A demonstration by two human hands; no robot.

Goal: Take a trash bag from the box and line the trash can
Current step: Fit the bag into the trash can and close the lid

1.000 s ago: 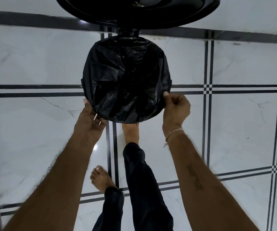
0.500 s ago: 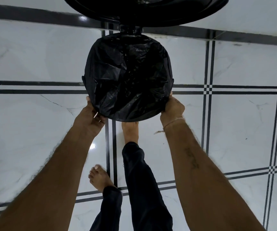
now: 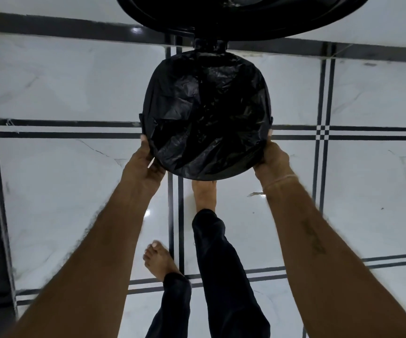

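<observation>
the trash can [image 3: 269, 123] stands on the pale tiled floor [image 3: 50, 191] with its lid [image 3: 241, 18] swung up at the top of the view, and the black trash bag [image 3: 206, 115] sits inside it, its crinkled plastic filling the round opening and folded over the rim all the way round. the left hand [image 3: 145, 162] presses against the near left side of the can, fingers curled in under the rim where the bag's edge hangs, thumb lying up along the outside; whether it pinches the plastic or only cups it, i cannot tell. the right hand [image 3: 272, 157] cups the near right side in the same way, fingers tucked under and hidden by the rim, one fingertip showing at the edge. a thin thread band [image 3: 280, 180] circles the right wrist. a bare foot [image 3: 203, 191] rests just under the can's near edge, the other foot [image 3: 159, 261] further back, both legs in dark trousers [image 3: 221, 264]
</observation>
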